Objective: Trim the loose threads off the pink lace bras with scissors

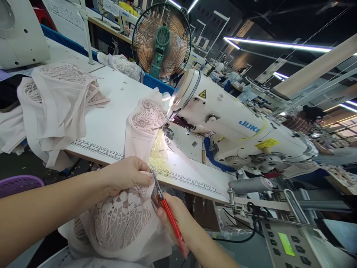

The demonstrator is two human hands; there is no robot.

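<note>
Pinched in my left hand is the top edge of a pale pink lace garment, which hangs over my lap below the table's front edge. My right hand is wrapped round red-handled scissors. Their metal blades point up and left, beside the garment's edge near my left fingertips. Another pale lace piece lies on the white table under the sewing machine's needle area, with a yellow translucent strip next to it.
A white JUKI sewing machine stands on the table's right part. Stacked lace pieces and a dark phone are at the left. Behind stands a large fan. A control panel is at lower right, a purple basket at left.
</note>
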